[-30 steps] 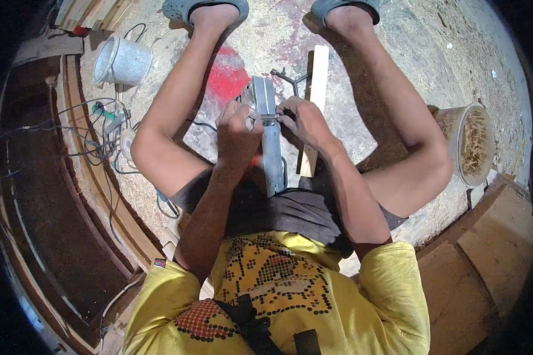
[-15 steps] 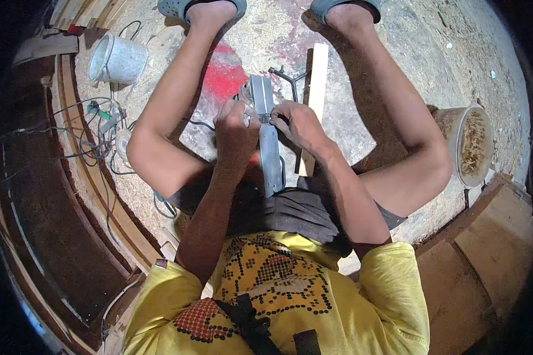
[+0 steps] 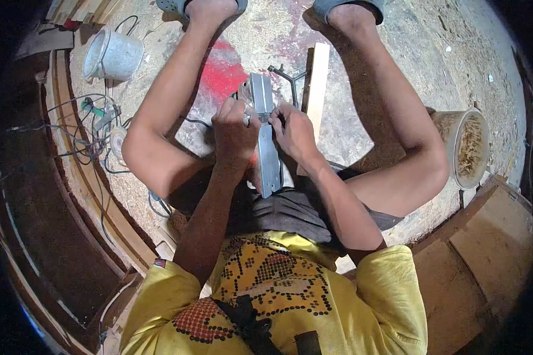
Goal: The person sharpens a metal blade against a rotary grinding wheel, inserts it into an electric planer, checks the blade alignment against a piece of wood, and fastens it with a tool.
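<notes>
A grey metal tool with a flat sole, likely a power planer (image 3: pixel 269 160), lies upturned between my thighs, its far end pointing away from me. My left hand (image 3: pixel 237 125) is closed at the left side of its middle, with fingers curled against the tool. At the right side of the middle, my right hand (image 3: pixel 294 129) has its thumb and fingers pinched together by the gap in the sole. Whatever is between the fingertips of either hand is too small to make out.
A pale wood strip (image 3: pixel 317 89) and a black forked metal piece (image 3: pixel 290 80) lie beyond my right hand. A bucket (image 3: pixel 114 56) and tangled cables (image 3: pixel 89 133) are at left. At right stands a tub of shavings (image 3: pixel 471 145).
My right hand has turned slightly, its fingers still at the middle of the tool. My left hand stays at the tool's left side. The view has shifted slightly.
</notes>
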A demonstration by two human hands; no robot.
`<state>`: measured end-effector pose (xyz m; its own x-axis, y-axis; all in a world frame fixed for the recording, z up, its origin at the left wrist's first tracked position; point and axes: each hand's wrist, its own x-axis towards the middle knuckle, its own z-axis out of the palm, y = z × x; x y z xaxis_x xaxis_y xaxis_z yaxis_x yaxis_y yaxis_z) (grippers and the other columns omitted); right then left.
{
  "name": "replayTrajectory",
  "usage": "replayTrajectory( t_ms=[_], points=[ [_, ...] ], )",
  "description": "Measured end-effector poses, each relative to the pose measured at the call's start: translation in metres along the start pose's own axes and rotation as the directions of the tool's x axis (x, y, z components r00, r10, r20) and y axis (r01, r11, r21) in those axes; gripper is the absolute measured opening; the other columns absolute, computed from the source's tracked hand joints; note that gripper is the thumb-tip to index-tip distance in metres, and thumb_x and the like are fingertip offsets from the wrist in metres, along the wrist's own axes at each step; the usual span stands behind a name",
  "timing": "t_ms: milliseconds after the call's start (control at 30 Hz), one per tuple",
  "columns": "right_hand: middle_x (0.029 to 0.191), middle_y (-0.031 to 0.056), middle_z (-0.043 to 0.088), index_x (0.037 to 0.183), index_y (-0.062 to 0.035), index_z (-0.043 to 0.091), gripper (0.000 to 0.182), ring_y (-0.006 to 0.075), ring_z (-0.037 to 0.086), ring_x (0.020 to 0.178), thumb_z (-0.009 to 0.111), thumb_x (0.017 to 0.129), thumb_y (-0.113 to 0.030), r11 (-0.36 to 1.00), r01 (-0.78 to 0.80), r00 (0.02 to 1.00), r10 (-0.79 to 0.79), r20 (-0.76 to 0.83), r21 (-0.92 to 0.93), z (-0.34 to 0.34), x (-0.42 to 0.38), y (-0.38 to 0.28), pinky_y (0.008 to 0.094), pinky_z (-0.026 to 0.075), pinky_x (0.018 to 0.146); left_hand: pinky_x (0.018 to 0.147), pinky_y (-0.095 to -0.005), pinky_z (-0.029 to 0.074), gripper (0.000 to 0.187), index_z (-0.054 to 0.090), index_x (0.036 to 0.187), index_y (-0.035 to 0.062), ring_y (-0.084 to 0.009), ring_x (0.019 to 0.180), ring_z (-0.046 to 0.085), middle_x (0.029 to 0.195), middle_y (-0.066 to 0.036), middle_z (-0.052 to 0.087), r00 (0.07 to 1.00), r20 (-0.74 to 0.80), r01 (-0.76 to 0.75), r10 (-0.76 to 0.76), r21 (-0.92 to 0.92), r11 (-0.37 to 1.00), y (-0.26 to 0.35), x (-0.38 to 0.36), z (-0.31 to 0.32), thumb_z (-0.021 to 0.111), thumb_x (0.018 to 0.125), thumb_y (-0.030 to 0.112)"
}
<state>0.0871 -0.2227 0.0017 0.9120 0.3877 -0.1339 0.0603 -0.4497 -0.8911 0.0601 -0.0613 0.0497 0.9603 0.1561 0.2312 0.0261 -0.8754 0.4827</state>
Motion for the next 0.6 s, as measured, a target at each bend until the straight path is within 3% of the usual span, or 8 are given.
replayTrajectory(
  t_ms=[67,100,167,333,400,500,600],
  points=[
    [0.093,0.0261,0.069,0.096,0.0024,0.067,0.018,0.0463,0.067,0.091,0.069,0.093,-0.016,0.975,-0.211,0.977,0.208,-0.046,-0.077,0.005,-0.004,-0.013,0.0514,0.051,0.081,0.070,-0.0527,0.051,0.012,0.059,0.081,0.0005,-0.0433,0.079,0.063,0.083,-0.021,0.059,0.999,0.013,0.034,-0.034,0.019,0.999,-0.003,-0.002,0.002,0.068,0.078,0.007],
    [0.093,0.0261,0.069,0.096,0.0024,0.067,0.018,0.0463,0.067,0.091,0.069,0.093,-0.016,0.974,-0.210,0.977,0.207,-0.046,-0.079,0.008,-0.005,-0.016,0.0514,0.051,0.081,0.073,-0.0512,0.052,0.013,0.062,0.083,0.0025,-0.0426,0.083,0.064,0.085,-0.020,0.062,0.998,0.028,0.063,-0.064,0.039,0.997,-0.003,-0.002,0.002,0.071,0.076,0.008],
    [0.094,0.0260,0.070,0.098,0.0015,0.068,0.019,0.0458,0.068,0.091,0.068,0.095,-0.017,0.934,-0.354,0.932,0.349,-0.094,-0.045,0.010,-0.007,-0.019,0.0517,0.052,0.081,0.071,-0.0528,0.050,0.012,0.059,0.082,0.0010,-0.0431,0.080,0.063,0.083,-0.020,0.059,0.999,0.013,0.043,-0.043,0.018,0.999,-0.002,-0.002,0.002,0.069,0.077,0.008],
    [0.096,0.0249,0.071,0.100,0.0014,0.071,0.021,0.0438,0.069,0.091,0.069,0.095,-0.019,0.959,-0.279,0.953,0.283,-0.110,0.057,0.003,-0.012,-0.016,0.0488,0.053,0.080,0.071,-0.0543,0.049,0.013,0.059,0.084,0.0007,-0.0435,0.079,0.061,0.082,-0.020,0.058,1.000,0.012,0.014,-0.014,0.011,1.000,-0.003,-0.004,-0.003,0.067,0.078,0.008],
    [0.092,0.0228,0.071,0.099,0.0009,0.072,0.020,0.0409,0.069,0.086,0.071,0.093,-0.018,0.983,-0.140,0.981,0.153,-0.115,0.117,0.002,-0.010,-0.018,0.0460,0.053,0.079,0.077,-0.0543,0.049,0.017,0.063,0.092,0.0015,-0.0432,0.085,0.061,0.088,-0.020,0.060,0.999,0.038,0.023,-0.017,-0.166,0.986,-0.006,-0.004,-0.005,0.069,0.079,0.010],
    [0.092,0.0219,0.070,0.099,0.0006,0.073,0.019,0.0399,0.068,0.086,0.073,0.091,-0.016,0.987,-0.014,0.994,0.031,-0.106,0.158,0.001,-0.008,-0.028,0.0453,0.053,0.079,0.084,-0.0538,0.049,0.024,0.065,0.100,0.0020,-0.0434,0.092,0.061,0.096,-0.021,0.061,0.995,-0.057,0.084,-0.085,-0.025,0.996,-0.011,-0.008,-0.006,0.072,0.079,0.013],
    [0.093,0.0212,0.069,0.099,0.0007,0.073,0.019,0.0392,0.068,0.089,0.075,0.090,-0.015,0.985,-0.082,0.995,0.090,-0.042,0.150,-0.003,-0.005,-0.039,0.0444,0.053,0.081,0.090,-0.0537,0.047,0.033,0.064,0.107,0.0015,-0.0434,0.100,0.059,0.104,-0.021,0.061,0.996,-0.083,0.033,-0.041,-0.096,0.995,-0.012,-0.013,-0.005,0.074,0.079,0.016]
  ],
)
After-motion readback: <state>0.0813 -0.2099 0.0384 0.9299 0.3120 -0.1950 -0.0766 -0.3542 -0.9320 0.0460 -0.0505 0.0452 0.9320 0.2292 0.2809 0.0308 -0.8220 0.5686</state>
